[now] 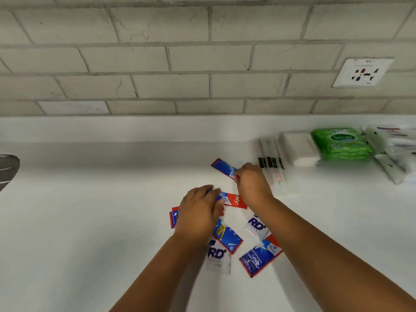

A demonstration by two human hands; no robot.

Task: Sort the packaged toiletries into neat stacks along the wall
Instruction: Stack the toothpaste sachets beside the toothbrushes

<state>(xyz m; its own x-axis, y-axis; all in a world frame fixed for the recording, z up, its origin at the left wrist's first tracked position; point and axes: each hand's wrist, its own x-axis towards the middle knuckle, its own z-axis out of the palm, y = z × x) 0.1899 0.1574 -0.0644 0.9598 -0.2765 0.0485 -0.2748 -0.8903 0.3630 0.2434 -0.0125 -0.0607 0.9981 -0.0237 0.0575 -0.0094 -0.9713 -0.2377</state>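
Several red-and-blue toothpaste sachets lie scattered on the white counter (90, 221) in front of me. My right hand (253, 184) pinches one toothpaste sachet (224, 168) by its near end, and the sachet points away to the left. My left hand (199, 210) lies over the pile, its fingertips on another red sachet (234, 201). Two white "RD" sachets (256, 226) (218, 257) lie among the loose ones, with more toothpaste sachets (258, 258) (227, 237) between my forearms.
Along the wall at the right stand sorted groups: wrapped toothbrushes (271, 163), a white packet stack (300, 149), green Sanicare wipe packs (342, 144) and white packets (391, 149). A wall socket (362, 73) sits above them. A grey sink edge (7, 170) shows at far left.
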